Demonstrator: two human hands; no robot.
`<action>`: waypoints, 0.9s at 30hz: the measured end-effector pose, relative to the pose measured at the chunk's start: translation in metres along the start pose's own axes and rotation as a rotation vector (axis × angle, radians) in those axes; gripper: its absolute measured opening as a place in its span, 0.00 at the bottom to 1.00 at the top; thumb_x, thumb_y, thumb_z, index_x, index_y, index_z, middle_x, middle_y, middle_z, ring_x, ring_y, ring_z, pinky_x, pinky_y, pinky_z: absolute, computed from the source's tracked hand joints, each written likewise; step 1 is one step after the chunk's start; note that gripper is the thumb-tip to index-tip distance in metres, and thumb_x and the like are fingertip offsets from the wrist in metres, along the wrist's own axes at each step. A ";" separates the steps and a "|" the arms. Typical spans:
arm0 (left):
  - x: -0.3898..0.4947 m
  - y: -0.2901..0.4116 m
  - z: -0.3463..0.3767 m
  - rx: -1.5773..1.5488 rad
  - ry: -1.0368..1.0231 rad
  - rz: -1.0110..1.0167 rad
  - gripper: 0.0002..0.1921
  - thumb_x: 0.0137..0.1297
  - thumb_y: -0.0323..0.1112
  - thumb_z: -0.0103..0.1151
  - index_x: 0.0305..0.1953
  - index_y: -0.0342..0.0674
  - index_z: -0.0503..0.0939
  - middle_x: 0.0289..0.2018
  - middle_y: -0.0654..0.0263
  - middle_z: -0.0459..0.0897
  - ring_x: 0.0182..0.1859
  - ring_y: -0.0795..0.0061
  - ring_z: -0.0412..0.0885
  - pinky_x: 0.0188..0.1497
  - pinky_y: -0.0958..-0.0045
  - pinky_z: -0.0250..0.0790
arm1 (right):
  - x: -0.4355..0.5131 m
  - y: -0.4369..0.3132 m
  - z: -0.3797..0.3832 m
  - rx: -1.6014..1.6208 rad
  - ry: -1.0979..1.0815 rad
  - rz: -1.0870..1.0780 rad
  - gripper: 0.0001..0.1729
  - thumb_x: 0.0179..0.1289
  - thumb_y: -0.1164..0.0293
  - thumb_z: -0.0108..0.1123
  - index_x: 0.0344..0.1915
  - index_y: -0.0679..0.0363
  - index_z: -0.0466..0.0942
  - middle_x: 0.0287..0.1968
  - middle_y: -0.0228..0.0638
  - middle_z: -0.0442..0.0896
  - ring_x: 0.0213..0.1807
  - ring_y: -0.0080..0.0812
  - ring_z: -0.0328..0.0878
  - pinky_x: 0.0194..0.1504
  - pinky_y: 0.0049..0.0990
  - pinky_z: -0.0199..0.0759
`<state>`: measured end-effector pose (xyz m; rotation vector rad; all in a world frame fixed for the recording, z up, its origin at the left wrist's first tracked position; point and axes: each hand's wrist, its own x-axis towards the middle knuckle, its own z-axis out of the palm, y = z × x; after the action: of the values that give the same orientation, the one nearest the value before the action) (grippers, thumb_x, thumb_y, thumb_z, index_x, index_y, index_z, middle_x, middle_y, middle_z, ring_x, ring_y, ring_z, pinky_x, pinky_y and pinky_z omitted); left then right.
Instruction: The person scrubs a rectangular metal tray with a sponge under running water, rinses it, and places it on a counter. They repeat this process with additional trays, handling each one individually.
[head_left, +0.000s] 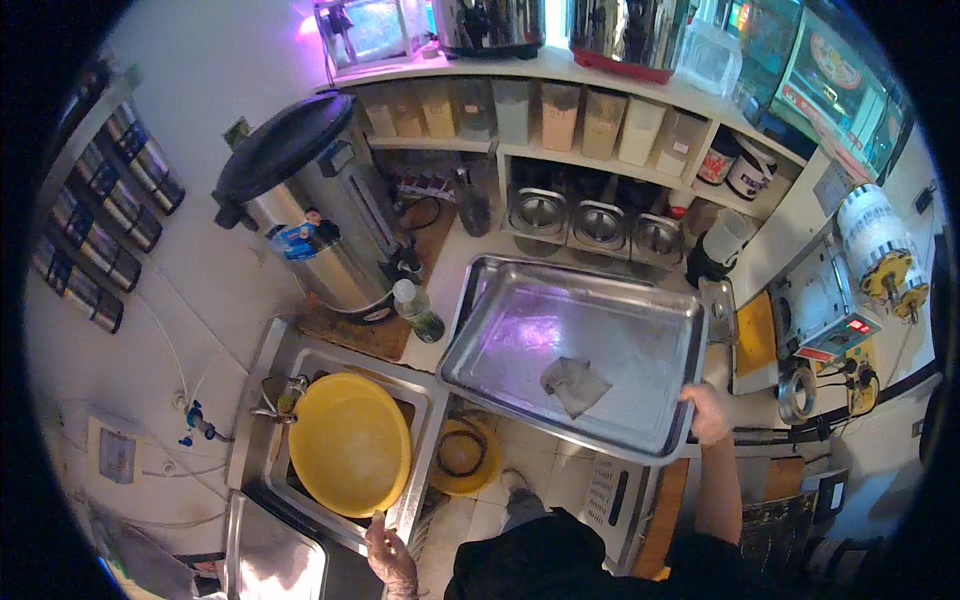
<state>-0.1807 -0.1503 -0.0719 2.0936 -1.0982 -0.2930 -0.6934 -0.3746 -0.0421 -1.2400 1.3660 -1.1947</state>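
Observation:
My right hand (706, 414) grips the right rim of a large stainless steel tray (637, 330), which rests over the counter and juts past its front edge. A crumpled grey cloth (576, 386) lies in the tray. At the near rim of a yellow plastic basin (349, 442) is my left hand (391, 555), its fingers close together; whether it holds the rim cannot be told. The basin sits in a steel sink (431, 416), below the tap (281, 405), with what looks like cloudy water inside.
A tall steel urn (322, 232) stands behind the sink beside a capped bottle (420, 311). Lidded steel containers (600, 225) line the counter's back. A sealing machine (825, 307) is on the right. Another yellow basin (480, 480) with a hose lies on the floor. A steel tray (274, 551) leans lower left.

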 end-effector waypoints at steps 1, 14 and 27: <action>-0.004 -0.003 -0.001 -0.027 0.016 0.038 0.18 0.62 0.20 0.47 0.54 0.34 0.74 0.47 0.51 0.80 0.43 0.59 0.82 0.44 0.68 0.75 | -0.018 -0.010 0.003 -0.018 -0.022 -0.052 0.08 0.53 0.75 0.56 0.35 0.65 0.75 0.33 0.34 0.78 0.33 0.30 0.76 0.36 0.27 0.72; -0.109 -0.030 0.009 -0.103 -0.511 0.245 0.23 0.59 0.46 0.61 0.53 0.43 0.76 0.46 0.53 0.81 0.43 0.52 0.81 0.44 0.60 0.75 | -0.193 -0.136 0.117 -0.478 -0.323 -0.413 0.16 0.53 0.81 0.65 0.41 0.57 0.73 0.40 0.36 0.79 0.44 0.34 0.79 0.48 0.29 0.73; -0.163 -0.034 -0.016 -0.493 -0.544 0.185 0.29 0.62 0.39 0.54 0.64 0.41 0.62 0.58 0.56 0.70 0.59 0.63 0.68 0.65 0.63 0.58 | -0.365 -0.101 0.416 1.255 -0.500 1.467 0.12 0.63 0.74 0.59 0.45 0.67 0.71 0.51 0.46 0.76 0.55 0.42 0.72 0.61 0.39 0.70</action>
<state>-0.2507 -0.0024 -0.1054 1.4930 -1.3492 -0.9755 -0.2396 -0.0465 0.0152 0.4257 0.5312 -0.3457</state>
